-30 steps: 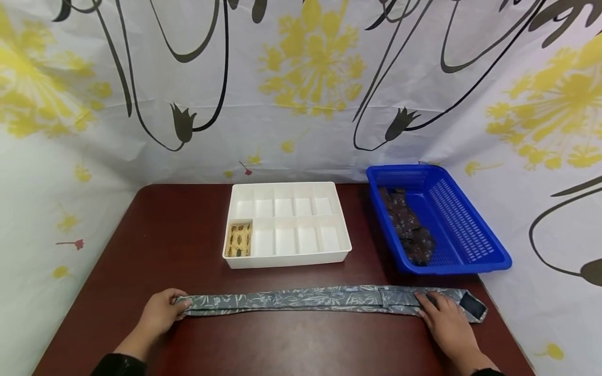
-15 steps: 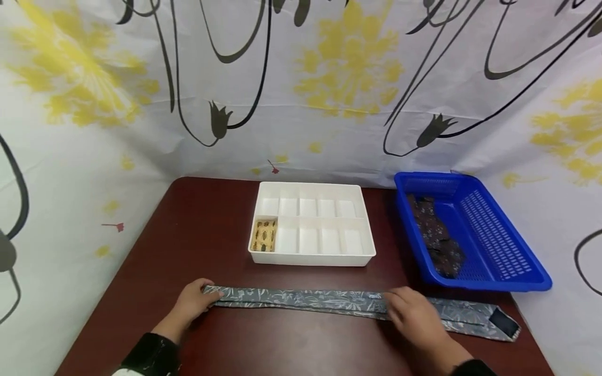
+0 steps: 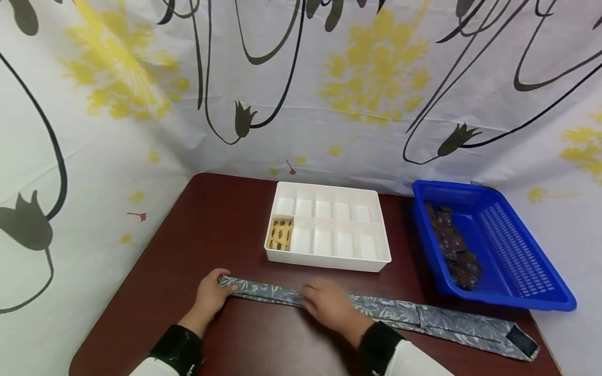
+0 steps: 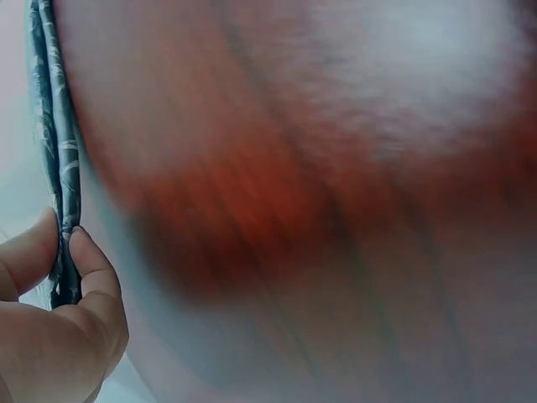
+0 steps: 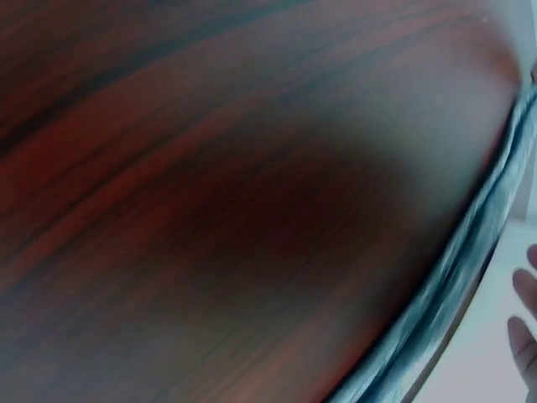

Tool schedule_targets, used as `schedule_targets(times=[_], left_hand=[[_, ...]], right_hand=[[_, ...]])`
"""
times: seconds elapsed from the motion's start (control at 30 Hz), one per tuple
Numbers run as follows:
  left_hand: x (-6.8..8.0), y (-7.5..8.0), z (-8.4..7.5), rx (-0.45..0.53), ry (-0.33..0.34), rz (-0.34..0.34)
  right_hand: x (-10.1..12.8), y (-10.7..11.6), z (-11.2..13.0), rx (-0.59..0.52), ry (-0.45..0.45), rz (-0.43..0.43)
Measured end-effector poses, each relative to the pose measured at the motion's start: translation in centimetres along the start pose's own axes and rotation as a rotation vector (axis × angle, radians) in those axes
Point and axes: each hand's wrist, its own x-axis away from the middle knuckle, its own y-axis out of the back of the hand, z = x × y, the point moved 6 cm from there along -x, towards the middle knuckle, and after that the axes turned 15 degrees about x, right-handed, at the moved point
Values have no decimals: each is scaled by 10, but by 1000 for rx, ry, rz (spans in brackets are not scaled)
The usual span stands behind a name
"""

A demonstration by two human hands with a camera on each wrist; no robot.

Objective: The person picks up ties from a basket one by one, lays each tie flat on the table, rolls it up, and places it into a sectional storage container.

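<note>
- The grey patterned necktie (image 3: 376,308) lies stretched flat along the near edge of the dark table (image 3: 226,224), narrow end at the left, wide end with its dark label at the right.
- The left hand (image 3: 210,296) pinches the narrow end between thumb and fingers (image 4: 88,260), as the left wrist view shows.
- The right hand (image 3: 329,305) rests on the tie near its middle; I cannot tell whether its fingers press flat or curl round the cloth.
- The tie looks light, thin and limp, probably slick, so it would sag and slide if lifted at one point.
- Holding it at an end and at the middle seems best.
- Behind it stand a white divided tray (image 3: 329,261) and a blue basket (image 3: 517,297).
</note>
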Motion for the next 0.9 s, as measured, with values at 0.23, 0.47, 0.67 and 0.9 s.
schedule_targets(times=[0.23,0.47,0.67,0.9], left_hand=[[-3,-4,-3,92,44,-28],[-3,-3,5,121,60,-89],[1,-5,2,100,7,-179],[3,-19,-1,68,-102,-227]], right_hand=[[-29,-33,24,-43,-84,226],[-52,-35,46,-36,-75,121],[-72,-34,66,19,2,31],[-82,-47,72,-117,-59,144]])
